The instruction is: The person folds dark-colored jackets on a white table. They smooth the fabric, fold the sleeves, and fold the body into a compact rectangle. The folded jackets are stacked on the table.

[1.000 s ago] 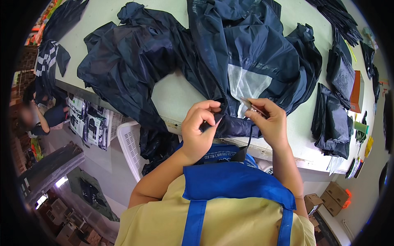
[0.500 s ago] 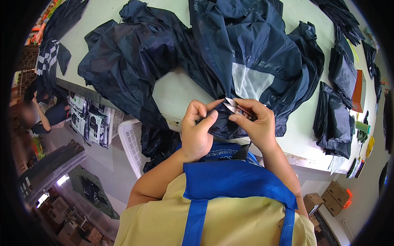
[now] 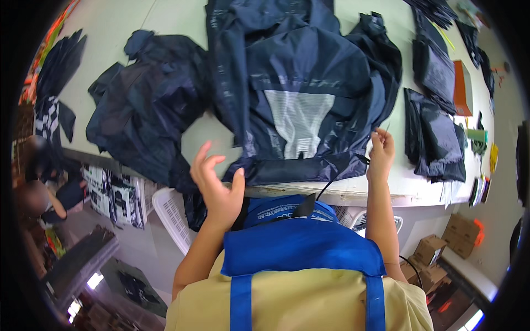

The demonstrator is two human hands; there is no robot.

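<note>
A dark navy jacket (image 3: 309, 63) lies spread on the pale table, its white mesh panel (image 3: 298, 118) facing up. At the jacket's lower left corner is my left hand (image 3: 221, 190), open with fingers apart; I cannot tell if the thumb touches the fabric. Beside the lower right edge of the jacket, my right hand (image 3: 381, 157) is closed round small thread snips (image 3: 387, 127). Only a thin tip of them shows above the fingers, the rest being hidden. A dark cord hangs from the hem over the table edge.
Another dark garment (image 3: 149, 94) lies crumpled on the left. Folded dark garments (image 3: 436, 143), an orange box (image 3: 462, 88) and a green thread spool (image 3: 477, 135) stand at the right. White plastic baskets (image 3: 174, 218) sit below the table edge. A person (image 3: 61, 201) is at far left.
My hands have moved apart, the right one to the right with the snips, the left one down-left, its fingers now spread. The hem now lies flatter along the table edge.
</note>
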